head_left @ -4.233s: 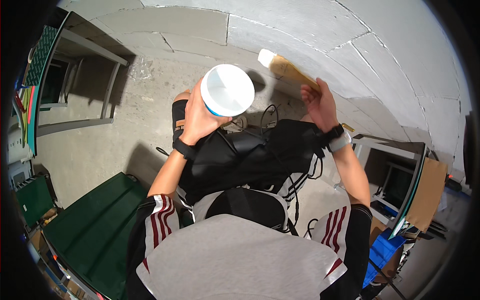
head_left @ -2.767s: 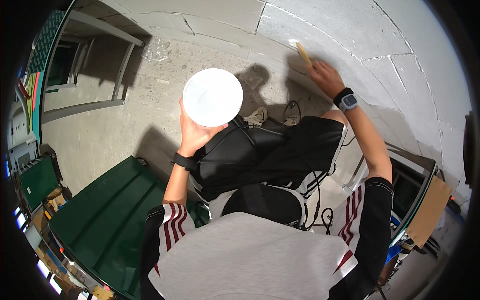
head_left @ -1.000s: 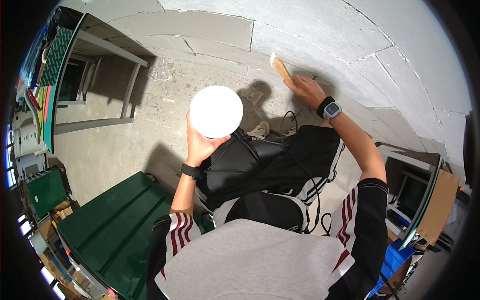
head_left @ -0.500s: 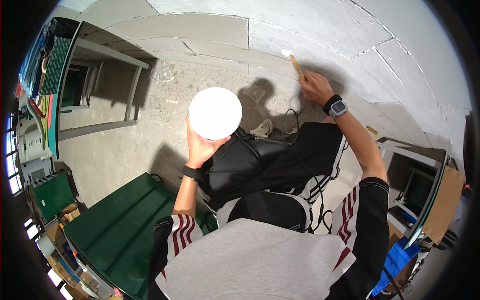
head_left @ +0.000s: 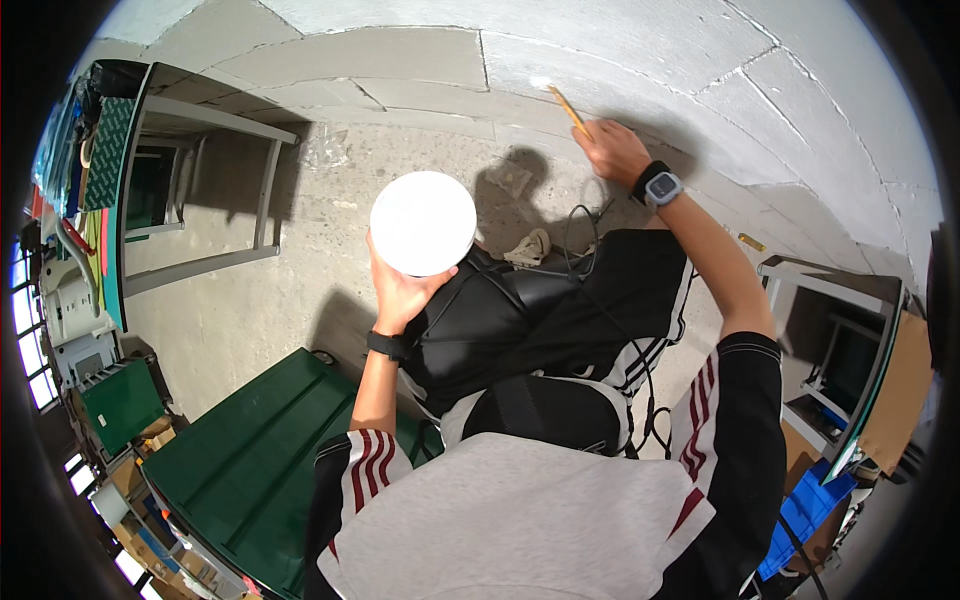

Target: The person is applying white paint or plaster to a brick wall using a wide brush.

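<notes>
Left of centre: our left hand (head_left: 399, 296), half-curled, cups a white tub (head_left: 423, 223) | upper right: our closed right hand (head_left: 615, 152) grips a brush (head_left: 569, 111)

1. Between the white tub (head_left: 423, 223) and the brush (head_left: 569, 111) lies an open gap where a hand could pass.
2. The wall (head_left: 820, 130) bars reach beyond the right fingers (head_left: 600, 138).
3. Below them, a looped black cable (head_left: 567, 238) could snag a hand.
4. Leftward from the tub, floor (head_left: 215, 335) leaves passage toward the metal-framed table (head_left: 205, 267).
5. The green ridged box (head_left: 250, 460) obstructs beside the left forearm (head_left: 375, 395).
</notes>
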